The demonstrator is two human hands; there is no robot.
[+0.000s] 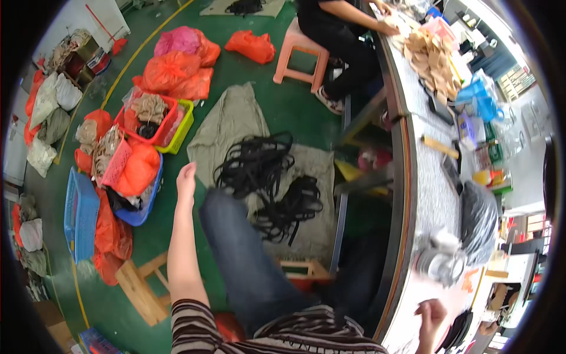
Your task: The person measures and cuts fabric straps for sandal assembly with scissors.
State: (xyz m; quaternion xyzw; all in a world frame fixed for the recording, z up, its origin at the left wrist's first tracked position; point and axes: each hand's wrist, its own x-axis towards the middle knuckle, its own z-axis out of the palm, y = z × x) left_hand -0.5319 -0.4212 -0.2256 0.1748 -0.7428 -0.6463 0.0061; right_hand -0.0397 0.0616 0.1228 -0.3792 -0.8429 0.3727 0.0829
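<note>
My left hand is stretched forward over the floor, left of my knee, with its fingers mostly turned out of sight. Nothing shows hanging from it. My right hand hovers by the workbench edge at the lower right, fingers curled in and no item visible in them. Ahead of that hand, a clear round container rests on the workbench. Between my left hand and the bench, tangled black straps lie in two heaps on a grey woven sack spread over the floor.
A seated person works at the bench's far end beside tan pieces. A pink stool stands there. Orange bags, a red basket, a blue crate and a wooden stool occupy the left floor.
</note>
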